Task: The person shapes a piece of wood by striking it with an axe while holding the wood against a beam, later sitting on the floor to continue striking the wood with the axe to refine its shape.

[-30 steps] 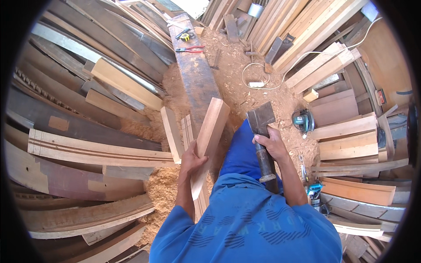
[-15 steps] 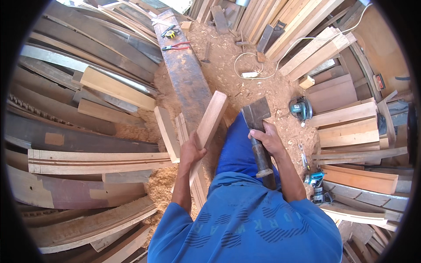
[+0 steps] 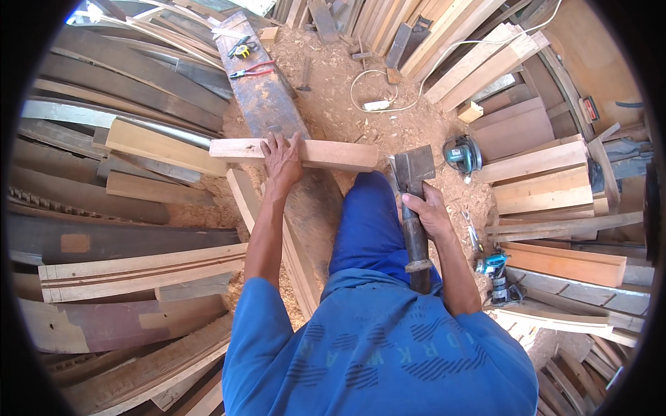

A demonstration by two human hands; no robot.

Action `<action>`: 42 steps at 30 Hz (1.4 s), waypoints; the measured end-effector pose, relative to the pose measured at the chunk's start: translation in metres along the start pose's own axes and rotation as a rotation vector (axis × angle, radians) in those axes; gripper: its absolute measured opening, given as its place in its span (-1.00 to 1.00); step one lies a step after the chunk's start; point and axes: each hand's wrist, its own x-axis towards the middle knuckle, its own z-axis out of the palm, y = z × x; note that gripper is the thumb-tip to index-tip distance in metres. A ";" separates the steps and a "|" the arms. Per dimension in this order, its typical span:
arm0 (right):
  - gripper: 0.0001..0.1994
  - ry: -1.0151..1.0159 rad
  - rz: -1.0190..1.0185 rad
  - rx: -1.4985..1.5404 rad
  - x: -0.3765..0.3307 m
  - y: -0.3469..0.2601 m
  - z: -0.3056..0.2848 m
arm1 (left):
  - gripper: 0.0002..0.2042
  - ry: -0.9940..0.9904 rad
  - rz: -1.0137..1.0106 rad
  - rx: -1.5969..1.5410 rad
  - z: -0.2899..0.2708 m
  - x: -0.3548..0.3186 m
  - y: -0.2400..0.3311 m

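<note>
My left hand (image 3: 283,163) grips a short squared wooden bar (image 3: 340,154), its fingers draped over the bar's upper side. The bar lies crosswise above the dark plank bench (image 3: 265,107), near my blue-trousered knee; whether it touches the bench I cannot tell. My right hand (image 3: 431,211) is closed around the neck of a broad-bladed tool (image 3: 415,165) with a flat dark blade and a thick round handle. The blade points away from me, just right of the bar's end. The handle's lower end rests by my lap.
Red-handled pliers (image 3: 251,70) and a yellow tape measure (image 3: 242,51) lie on the bench's far end. A circular saw (image 3: 463,154) and another teal power tool (image 3: 494,265) sit on the right. A white cable (image 3: 451,50) crosses the shavings-covered floor. Stacked boards (image 3: 139,267) flank both sides.
My left hand has swung the wooden bar from a steep slant to nearly crosswise and shifted its hold to the upper side. My right hand keeps the tool, its blade slightly turned.
</note>
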 end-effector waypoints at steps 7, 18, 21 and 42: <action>-0.68 0.038 -0.019 0.027 0.002 0.000 -0.009 | -0.27 -0.045 0.109 -0.104 -0.042 0.006 0.005; -0.68 -0.038 0.046 -0.022 0.026 -0.008 -0.011 | -0.38 -0.388 -0.240 -0.267 -0.073 -0.109 0.040; -0.67 -0.089 0.088 -0.038 0.041 -0.019 -0.006 | -0.29 -0.435 -0.300 -0.280 -0.070 -0.151 0.054; -0.66 -0.225 -0.057 0.047 0.157 -0.072 0.007 | -0.82 0.153 0.094 -1.820 -0.144 0.117 0.102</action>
